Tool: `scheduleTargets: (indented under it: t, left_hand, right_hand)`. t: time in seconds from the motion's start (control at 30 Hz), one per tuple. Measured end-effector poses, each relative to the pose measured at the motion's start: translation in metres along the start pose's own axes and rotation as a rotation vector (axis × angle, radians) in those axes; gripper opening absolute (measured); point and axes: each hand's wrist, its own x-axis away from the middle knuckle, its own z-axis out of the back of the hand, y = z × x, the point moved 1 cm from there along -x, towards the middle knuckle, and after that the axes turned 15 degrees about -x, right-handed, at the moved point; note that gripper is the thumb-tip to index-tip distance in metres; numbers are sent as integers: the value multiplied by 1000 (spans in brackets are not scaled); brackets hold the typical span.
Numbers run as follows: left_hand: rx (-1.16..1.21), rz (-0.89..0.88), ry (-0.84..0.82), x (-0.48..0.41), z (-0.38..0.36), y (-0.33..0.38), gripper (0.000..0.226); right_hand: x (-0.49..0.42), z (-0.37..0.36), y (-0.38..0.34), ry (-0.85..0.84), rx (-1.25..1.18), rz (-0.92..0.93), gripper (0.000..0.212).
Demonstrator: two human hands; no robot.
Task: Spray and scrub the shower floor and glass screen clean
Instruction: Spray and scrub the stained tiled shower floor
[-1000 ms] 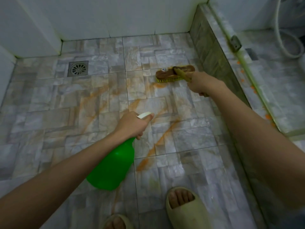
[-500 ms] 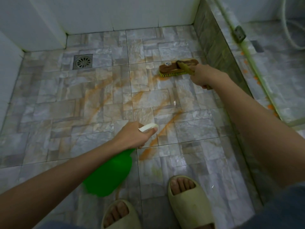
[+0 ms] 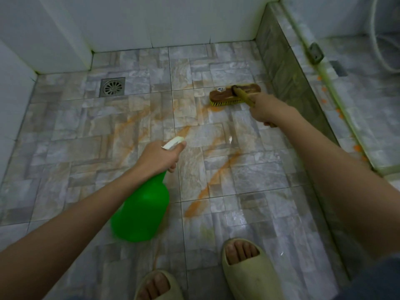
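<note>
Glossy grey stone-look tile floor [image 3: 65, 148], orange streaks [image 3: 214, 176] across the middle, round metal drain [image 3: 112, 87] far-left. Left grip [image 3: 158, 158] wrapped tight round the neck of a smooth green plastic bottle [image 3: 142, 208], thumb against its white nozzle [image 3: 173, 142], bottle held above the floor. Right grip [image 3: 264, 109] closed round the brush [image 3: 229, 95] handle. Flat brown wooden head, yellow bristles down on the tiles, far-right by the tiled curb [image 3: 281, 72].

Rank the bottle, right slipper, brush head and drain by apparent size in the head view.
1. The bottle and right slipper: alike, both near the camera, and the slipper is cut off by the frame, so they are unranked.
2. The brush head.
3. The drain.
</note>
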Motion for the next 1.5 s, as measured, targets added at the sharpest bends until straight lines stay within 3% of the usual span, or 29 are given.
scheduleTargets:
  t: [0.43, 0.57, 0.67, 0.8, 0.97, 1.17, 1.27, 1.37, 1.5]
  left_hand:
    - [64, 10, 124, -17, 19, 11, 59]
    - [167, -50, 108, -24, 30, 20, 58]
    - [217, -32, 134, -33, 36, 27, 59]
    - [295, -32, 138, -44, 43, 35, 60]
    - [184, -102, 216, -52, 49, 41, 57]
    - [380, -73, 231, -68, 57, 46, 52]
    - [410, -71, 239, -71, 60, 48, 49]
    - [457, -38, 237, -78, 65, 46, 46]
    - [506, -23, 269, -81, 68, 52, 42]
  right_hand:
    - [-8, -15, 1, 26, -64, -54, 49]
    - [12, -5, -17, -91, 84, -119, 33]
    - [10, -13, -38, -153, 136, -22, 60]
    - [-42, -12, -48, -62, 131, 122, 83]
    - [-8, -6, -64, -161, 210, 5, 57]
    - [-73, -11, -67, -4, 124, 54, 79]
    - [-57, 1, -73, -73, 154, -32, 61]
    - [-22, -16, -70, -161, 141, -12, 78]
    - [-87, -15, -59, 14, 69, 38, 83]
